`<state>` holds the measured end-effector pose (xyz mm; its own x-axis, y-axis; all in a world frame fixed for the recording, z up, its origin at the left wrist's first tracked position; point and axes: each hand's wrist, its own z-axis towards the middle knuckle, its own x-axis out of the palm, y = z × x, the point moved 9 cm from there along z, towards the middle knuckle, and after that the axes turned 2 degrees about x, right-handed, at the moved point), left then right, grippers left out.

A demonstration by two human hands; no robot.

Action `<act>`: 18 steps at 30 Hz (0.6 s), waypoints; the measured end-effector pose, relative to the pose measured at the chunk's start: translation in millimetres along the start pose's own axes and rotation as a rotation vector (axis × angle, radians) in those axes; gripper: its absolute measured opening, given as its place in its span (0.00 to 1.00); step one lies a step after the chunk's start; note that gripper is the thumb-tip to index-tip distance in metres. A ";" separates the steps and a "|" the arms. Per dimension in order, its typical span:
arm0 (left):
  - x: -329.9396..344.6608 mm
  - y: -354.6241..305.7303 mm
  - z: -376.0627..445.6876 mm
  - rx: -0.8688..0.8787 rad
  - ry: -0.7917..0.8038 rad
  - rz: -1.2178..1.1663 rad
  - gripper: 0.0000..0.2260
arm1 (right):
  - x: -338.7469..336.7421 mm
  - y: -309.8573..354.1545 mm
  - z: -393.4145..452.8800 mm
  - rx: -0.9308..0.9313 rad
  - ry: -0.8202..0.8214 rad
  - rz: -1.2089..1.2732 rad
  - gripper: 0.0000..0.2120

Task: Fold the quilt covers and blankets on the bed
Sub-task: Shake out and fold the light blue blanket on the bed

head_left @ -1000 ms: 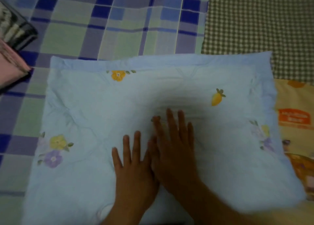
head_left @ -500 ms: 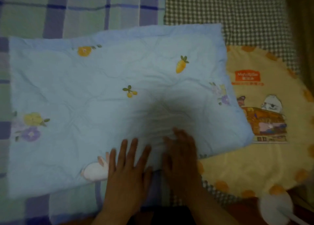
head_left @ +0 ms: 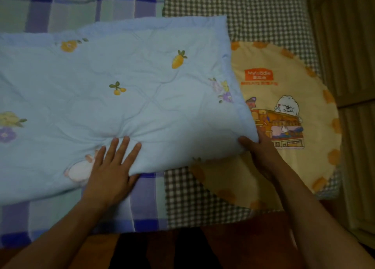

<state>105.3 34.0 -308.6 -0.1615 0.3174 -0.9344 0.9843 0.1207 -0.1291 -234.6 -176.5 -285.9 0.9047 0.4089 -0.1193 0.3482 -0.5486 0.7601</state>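
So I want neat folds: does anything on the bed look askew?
Yes: the light blue quilt lies skewed to the plaid sheet, its right corner overlapping the round yellow mat. The right hand grips that corner; the left hand presses flat.

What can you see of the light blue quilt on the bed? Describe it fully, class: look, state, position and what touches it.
The light blue quilt looks soft, padded and stitched, printed with a carrot, flowers, small fruits and a white rabbit, with a darker blue border. It lies folded and mostly flat over the plaid sheet, its right edge overlapping the round yellow mat. The left hand presses flat on its near edge; the right hand grips its near right corner.
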 end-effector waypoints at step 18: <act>-50.8 -32.9 25.9 -0.139 -0.109 -0.055 0.27 | 75.9 81.1 -31.6 -0.552 -0.742 -0.939 0.22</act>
<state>83.0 -10.5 -265.4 -0.1983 0.2036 -0.9587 0.9535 0.2664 -0.1407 -145.5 -166.9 -213.1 0.3555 -0.1229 -0.9266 0.9281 0.1634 0.3344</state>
